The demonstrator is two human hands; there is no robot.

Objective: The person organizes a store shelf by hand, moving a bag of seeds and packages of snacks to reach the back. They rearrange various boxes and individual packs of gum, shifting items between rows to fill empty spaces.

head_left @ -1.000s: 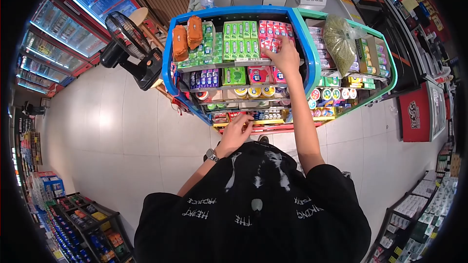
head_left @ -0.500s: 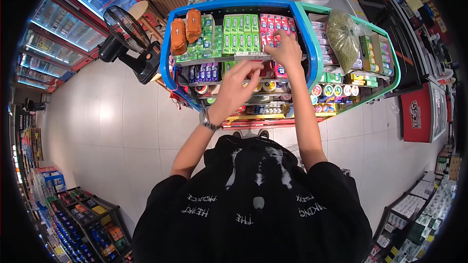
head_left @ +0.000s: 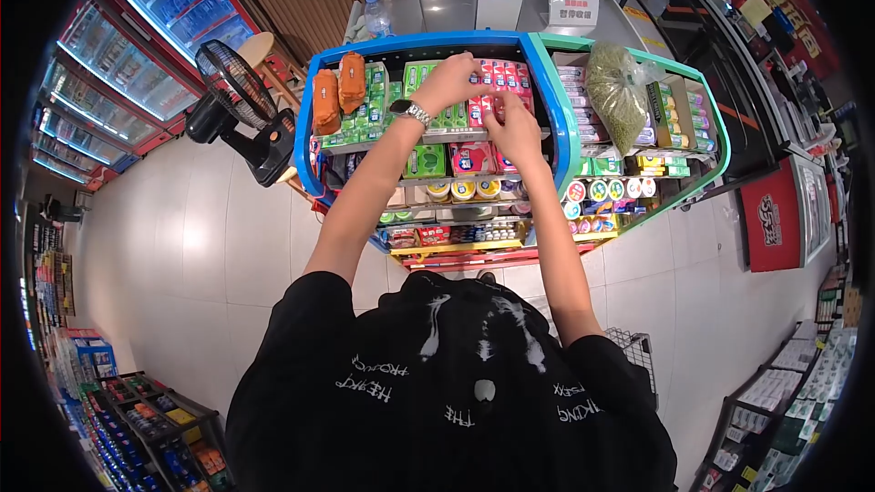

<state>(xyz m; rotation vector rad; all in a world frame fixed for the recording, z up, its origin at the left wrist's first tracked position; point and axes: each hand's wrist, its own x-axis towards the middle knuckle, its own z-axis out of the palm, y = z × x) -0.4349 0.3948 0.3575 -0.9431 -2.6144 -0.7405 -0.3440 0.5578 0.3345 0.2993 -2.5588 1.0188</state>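
Observation:
On the top shelf of a blue-framed rack [head_left: 564, 137], my left hand [head_left: 453, 82] reaches over green gum packs [head_left: 415, 73] to the edge of the pink-and-white packs [head_left: 510, 75]. Its fingers are bent together; whether they grip a pack is too small to tell. My right hand [head_left: 513, 132] is at the front of the same pink-and-white packs, thumb and fingertips close together on or at them. What lies between those fingertips cannot be made out. Below the hands, larger green packs [head_left: 426, 160] and red-pink packs [head_left: 471, 158] stand on the second shelf.
Orange packages [head_left: 352, 82] lie at the rack's left. A bag of green granules [head_left: 616, 100] rests on the adjoining green-framed rack [head_left: 720, 118]. A black fan [head_left: 239, 109] stands at the left; a bottle [head_left: 375, 16] and a sign [head_left: 573, 7] are on the counter behind.
My left hand has moved up from the shelf front to the pink-and-white packs. My right hand sits slightly lower and further left. The view has shifted, showing more of the counter.

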